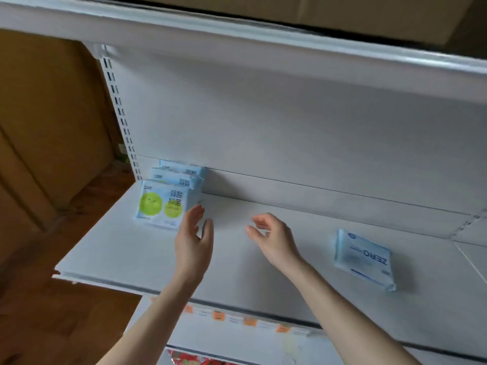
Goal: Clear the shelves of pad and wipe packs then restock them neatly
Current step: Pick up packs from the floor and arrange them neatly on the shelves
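Motion blur softens the whole view. The small print on the packs and the orange price labels point(218, 316) on the shelf edge cannot be read. A red package point(189, 360) below is cut off by the frame.

The front pad pack point(163, 206) shows two green circles and the characters 弱酸抑菌. It stands upright facing forward at the back left of the shelf point(118, 248). Two more packs point(181, 172) are filed behind it, mostly hidden.

Well apart to the right, a pale blue pack point(365, 259) lies flat, its word "ZERO" reading upside down.

The left hand point(193, 246) has straight, slightly spread fingers point(196, 212) at the front pack's right edge; whether they touch it is unclear. The right hand point(274, 241) hovers with loosely curled fingers point(259, 219), holding nothing.

Cardboard boxes point(369, 14) sit above.
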### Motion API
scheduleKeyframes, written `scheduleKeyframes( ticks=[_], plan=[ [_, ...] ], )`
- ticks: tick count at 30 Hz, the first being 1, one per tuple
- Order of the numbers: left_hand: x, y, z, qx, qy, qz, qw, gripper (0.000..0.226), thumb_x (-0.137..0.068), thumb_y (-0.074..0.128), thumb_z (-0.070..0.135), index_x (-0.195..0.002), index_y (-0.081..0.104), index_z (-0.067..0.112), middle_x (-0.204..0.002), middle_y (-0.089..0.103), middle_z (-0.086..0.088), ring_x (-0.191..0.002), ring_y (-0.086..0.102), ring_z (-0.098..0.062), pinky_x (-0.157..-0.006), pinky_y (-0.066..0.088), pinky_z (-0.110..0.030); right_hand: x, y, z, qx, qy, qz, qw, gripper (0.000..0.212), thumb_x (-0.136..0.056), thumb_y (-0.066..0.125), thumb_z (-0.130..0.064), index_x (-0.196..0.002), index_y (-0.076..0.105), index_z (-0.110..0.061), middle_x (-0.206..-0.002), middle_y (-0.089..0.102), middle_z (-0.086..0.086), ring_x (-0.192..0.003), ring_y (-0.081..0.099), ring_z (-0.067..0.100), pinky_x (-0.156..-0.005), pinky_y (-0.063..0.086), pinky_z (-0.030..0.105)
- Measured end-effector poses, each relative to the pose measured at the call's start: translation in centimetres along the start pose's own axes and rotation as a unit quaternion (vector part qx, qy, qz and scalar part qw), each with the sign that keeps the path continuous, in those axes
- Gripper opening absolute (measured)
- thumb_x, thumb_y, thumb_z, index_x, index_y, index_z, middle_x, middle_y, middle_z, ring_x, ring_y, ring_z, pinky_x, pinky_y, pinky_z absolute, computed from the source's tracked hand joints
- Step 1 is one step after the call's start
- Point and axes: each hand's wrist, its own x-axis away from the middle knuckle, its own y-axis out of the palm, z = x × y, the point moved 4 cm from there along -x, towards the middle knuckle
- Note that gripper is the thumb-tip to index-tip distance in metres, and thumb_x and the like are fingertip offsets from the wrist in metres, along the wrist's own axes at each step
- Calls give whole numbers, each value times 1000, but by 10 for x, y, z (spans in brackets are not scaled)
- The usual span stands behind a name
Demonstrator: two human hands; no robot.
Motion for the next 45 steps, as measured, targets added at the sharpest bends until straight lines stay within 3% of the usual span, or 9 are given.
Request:
scheduleKeyframes(
  ticks=[8,12,16,19,21,25,32,36,45],
  plan=[
    [75,109,21,23,-12,-164,986,29,-91,56,4,-120,55,3,-111,62,-8,-104,60,-19,-77,45,-9,32,-132,96,363,90,-2,927,83,-75,67,-53,-142,30,-21,-149,27,4,-140,20,22,-111,21,40],
    [96,135,28,9,-21,-198,980,30,-91,56,5,-120,56,2,-114,62,-9,-101,59,-14,-83,43,-17,47,-164,148,377,145,-2,915,92,-69,72,-52,-144,28,-23,-149,27,5,-137,25,26,-107,30,43],
    [102,143,32,2,-36,-199,979,29,-90,57,5,-119,57,1,-114,64,-10,-97,60,-15,-88,42,-22,47,-170,155,318,2,104,943,40,-69,79,-21,-102,65,-4,-103,66,17,-95,61,37,-77,44,33],
    [102,142,34,7,-48,-193,980,28,-90,57,6,-119,58,3,-112,64,-8,-96,59,-14,-87,42,-22,48,-181,141,201,7,190,961,19,-77,72,-24,-84,66,-8,-80,67,8,-72,58,25,-61,34,26],
    [100,140,34,27,-73,-192,978,29,-91,58,9,-120,57,5,-112,64,-9,-96,59,-15,-87,45,-25,50,-185,127,-5,68,215,974,28,-74,68,-38,-67,56,-14,-62,52,0,-62,45,16,-59,34,26],
    [97,139,36,133,-166,-232,949,43,-82,66,35,-118,54,15,-112,64,-8,-98,62,-18,-83,50,-31,49,-163,90,-364,156,53,917,22,-91,55,-33,-92,63,-13,-82,68,7,-69,66,21,-57,55,31],
    [91,124,50,205,-164,-254,931,11,-90,60,13,-101,61,12,-78,71,-2,-67,68,-14,-65,56,-33,46,-121,69,-390,186,-105,896,46,-95,32,-51,-102,65,-21,-88,74,2,-77,70,17,-71,55,36],
    [78,99,37,232,-184,-189,936,19,-88,61,7,-106,57,8,-94,68,-14,-71,67,-18,-62,56,-35,38,-97,56,-399,141,-141,895,66,-64,71,-63,-106,64,-13,-96,72,8,-85,69,21,-74,57,33],
    [35,1,13,189,-184,-176,948,37,-59,70,19,-97,69,17,-85,72,-9,-71,67,-19,-65,54,-29,8,-18,10,-370,143,-174,901,37,-80,67,-22,-115,55,-15,-98,65,6,-79,64,15,-62,54,26]
  ],
)
